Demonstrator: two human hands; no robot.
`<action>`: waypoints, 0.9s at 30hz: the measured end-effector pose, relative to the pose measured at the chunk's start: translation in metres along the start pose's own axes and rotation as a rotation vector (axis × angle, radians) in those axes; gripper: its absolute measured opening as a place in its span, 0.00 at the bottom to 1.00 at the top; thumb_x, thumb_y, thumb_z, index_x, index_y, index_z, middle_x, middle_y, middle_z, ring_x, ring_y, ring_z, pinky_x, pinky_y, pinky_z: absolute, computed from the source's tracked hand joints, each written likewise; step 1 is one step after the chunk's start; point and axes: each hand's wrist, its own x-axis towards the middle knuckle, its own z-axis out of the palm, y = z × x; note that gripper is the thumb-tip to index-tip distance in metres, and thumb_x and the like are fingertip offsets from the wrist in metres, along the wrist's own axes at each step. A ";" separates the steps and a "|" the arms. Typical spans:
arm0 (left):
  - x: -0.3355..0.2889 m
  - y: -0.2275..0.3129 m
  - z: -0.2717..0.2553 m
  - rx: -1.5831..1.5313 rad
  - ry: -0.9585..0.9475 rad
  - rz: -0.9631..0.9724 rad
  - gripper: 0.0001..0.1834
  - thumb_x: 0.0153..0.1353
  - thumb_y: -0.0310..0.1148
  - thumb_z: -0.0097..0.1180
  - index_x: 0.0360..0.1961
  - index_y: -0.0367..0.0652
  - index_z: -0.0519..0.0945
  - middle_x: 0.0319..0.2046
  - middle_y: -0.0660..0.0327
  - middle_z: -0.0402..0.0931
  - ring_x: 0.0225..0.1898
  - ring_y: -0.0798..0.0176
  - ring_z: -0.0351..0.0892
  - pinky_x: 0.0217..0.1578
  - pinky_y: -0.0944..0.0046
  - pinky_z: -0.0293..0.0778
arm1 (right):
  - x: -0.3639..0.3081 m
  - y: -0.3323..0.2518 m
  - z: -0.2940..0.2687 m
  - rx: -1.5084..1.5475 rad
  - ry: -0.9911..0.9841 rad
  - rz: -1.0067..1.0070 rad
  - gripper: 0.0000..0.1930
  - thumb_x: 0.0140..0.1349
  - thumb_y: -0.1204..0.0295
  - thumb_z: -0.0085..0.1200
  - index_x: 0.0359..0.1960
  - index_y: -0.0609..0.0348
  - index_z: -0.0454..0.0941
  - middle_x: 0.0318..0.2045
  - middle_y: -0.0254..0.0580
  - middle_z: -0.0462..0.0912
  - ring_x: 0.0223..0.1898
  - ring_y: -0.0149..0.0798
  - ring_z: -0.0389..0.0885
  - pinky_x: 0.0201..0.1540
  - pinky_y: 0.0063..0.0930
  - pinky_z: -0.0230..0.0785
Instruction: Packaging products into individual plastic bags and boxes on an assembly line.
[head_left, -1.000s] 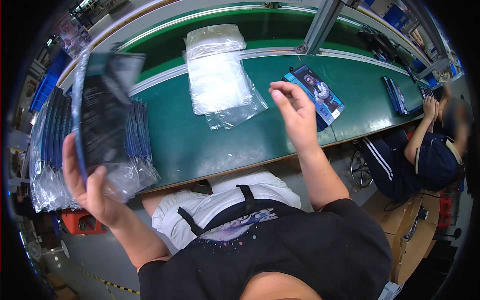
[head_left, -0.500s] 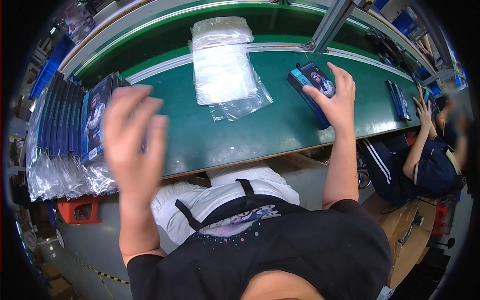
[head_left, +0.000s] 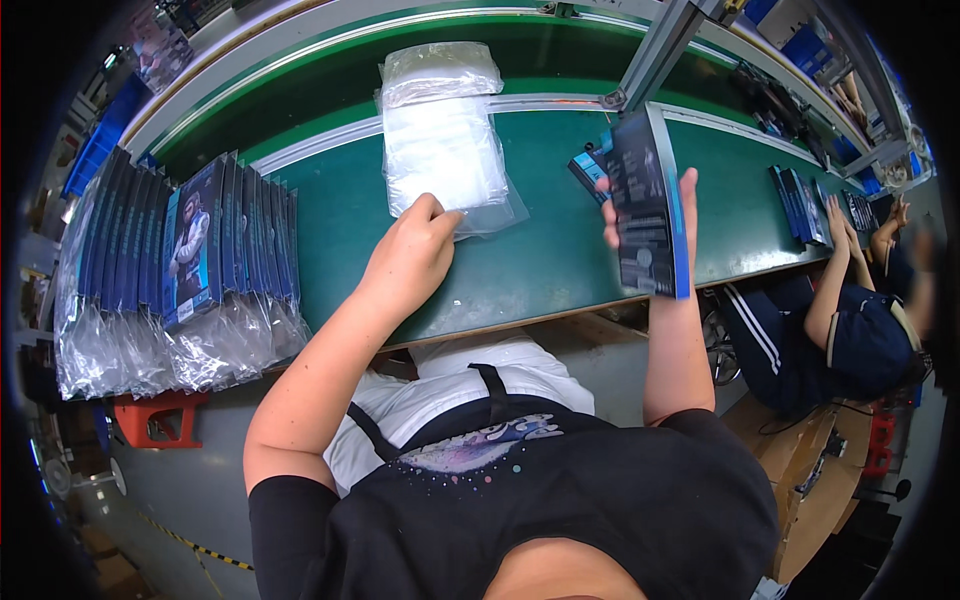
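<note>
My left hand (head_left: pixel 415 248) is closed in a pinch on the near edge of a clear plastic bag, at the top of a bag stack (head_left: pixel 440 150) lying flat on the green table. Raised on the right, a dark blue box (head_left: pixel 640 215) stands upright in my right hand (head_left: pixel 609 225), its fingers wrapped round the box's sides. Dark text and a blue edge show on the box; part of the hand is hidden behind it. Another dark box with a light blue end (head_left: pixel 585 178) lies on the table just behind it.
Bagged dark boxes (head_left: pixel 190 240) stand in a row at the left table edge. More boxes (head_left: pixel 795 205) lie at the right, near a co-worker's hands (head_left: pixel 840 225). A metal post (head_left: pixel 660 50) rises at the back. A red stool (head_left: pixel 160 418) stands below left.
My left hand has moved right from the bagged boxes to the bag stack and closed on a bag's edge. My right hand has lifted a box off the table and turned it upright.
</note>
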 end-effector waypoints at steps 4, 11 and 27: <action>0.001 0.000 0.002 -0.098 0.049 -0.118 0.08 0.52 0.21 0.56 0.35 0.37 0.81 0.28 0.55 0.71 0.28 0.56 0.75 0.30 0.61 0.71 | -0.010 0.038 -0.005 0.390 -0.205 0.246 0.33 0.64 0.50 0.43 0.57 0.71 0.60 0.39 0.55 0.75 0.29 0.40 0.75 0.21 0.29 0.69; -0.001 0.003 -0.014 -0.261 0.048 -0.267 0.05 0.51 0.22 0.59 0.31 0.36 0.81 0.28 0.58 0.75 0.31 0.63 0.76 0.33 0.67 0.73 | -0.024 0.055 0.045 0.261 -0.265 0.547 0.30 0.56 0.79 0.53 0.60 0.71 0.57 0.48 0.52 0.76 0.45 0.36 0.79 0.49 0.27 0.72; -0.008 -0.004 -0.017 -0.813 0.162 -0.647 0.08 0.57 0.25 0.57 0.36 0.31 0.77 0.25 0.62 0.76 0.25 0.72 0.75 0.29 0.73 0.73 | -0.012 0.045 0.055 -0.047 -0.188 0.499 0.28 0.54 0.78 0.55 0.57 0.75 0.63 0.44 0.50 0.79 0.40 0.34 0.82 0.44 0.24 0.75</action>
